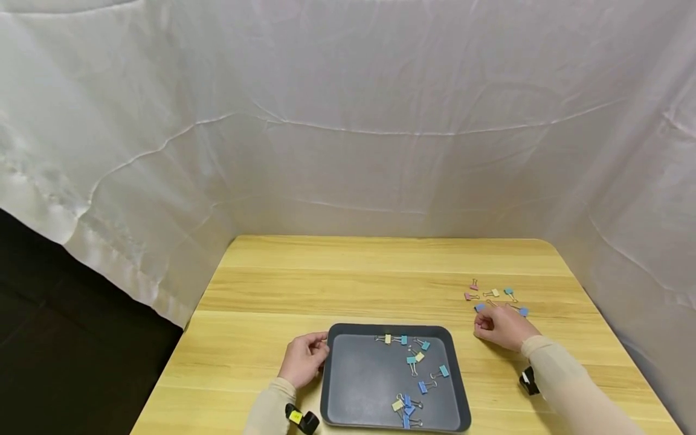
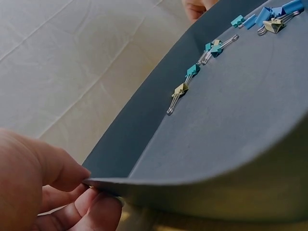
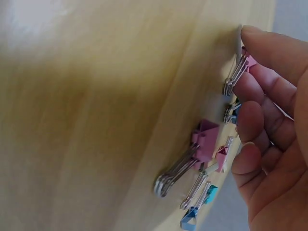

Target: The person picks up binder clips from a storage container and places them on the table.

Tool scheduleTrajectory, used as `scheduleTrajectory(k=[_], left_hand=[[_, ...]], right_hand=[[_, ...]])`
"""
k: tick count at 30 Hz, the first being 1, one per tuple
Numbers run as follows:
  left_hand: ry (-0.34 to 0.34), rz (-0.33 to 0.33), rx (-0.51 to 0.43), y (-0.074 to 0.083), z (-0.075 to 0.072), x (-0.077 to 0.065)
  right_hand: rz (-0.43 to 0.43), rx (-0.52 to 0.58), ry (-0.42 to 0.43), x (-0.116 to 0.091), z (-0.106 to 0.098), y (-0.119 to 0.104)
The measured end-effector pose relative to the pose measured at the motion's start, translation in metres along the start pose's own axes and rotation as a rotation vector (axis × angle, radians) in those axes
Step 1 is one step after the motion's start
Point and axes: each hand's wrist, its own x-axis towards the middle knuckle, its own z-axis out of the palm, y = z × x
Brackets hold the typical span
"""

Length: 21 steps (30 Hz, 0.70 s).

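A dark grey rectangular tray (image 1: 359, 386) lies on the table with several blue, teal and yellow binder clips (image 1: 423, 387) in it, mostly along its right side. My left hand (image 1: 303, 358) pinches the tray's left rim; in the left wrist view the thumb is on one side and fingers (image 2: 103, 209) on the other. To the right of the tray, my right hand (image 1: 502, 326) is low over the table at a loose group of binder clips. Its thumb and bent fingers stand apart in the right wrist view, with a pink binder clip (image 3: 250, 62) showing in the gap and a larger-looking pink one (image 3: 207, 137) beside the fingertips.
Beyond the right hand lie pink clips (image 1: 470, 296), a yellow clip (image 1: 495, 293), a teal clip (image 1: 509, 292) and blue clips (image 1: 524, 312). The wooden table (image 1: 326, 278) has pale cloth curtains (image 1: 380, 169) at its back and sides.
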Motion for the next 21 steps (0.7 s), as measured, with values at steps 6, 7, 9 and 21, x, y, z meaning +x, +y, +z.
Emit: scheduleTrajectory(k=[6,7,9,21], left_hand=[[0.006,0.002,-0.004,0.000,0.001,0.000],[0.007,0.002,-0.003,0.000,0.001,0.000],[0.007,0.010,0.005,0.000,0.001,0.000],[0.003,0.001,0.038,-0.001,0.001,-0.001]], right_hand=[[0.013,-0.003,-0.002,-0.003,0.001,0.005],[0.011,0.001,0.001,-0.003,0.001,0.005],[0.008,0.002,0.005,-0.003,0.000,0.005],[0.112,0.070,0.032,0.001,-0.014,-0.006]])
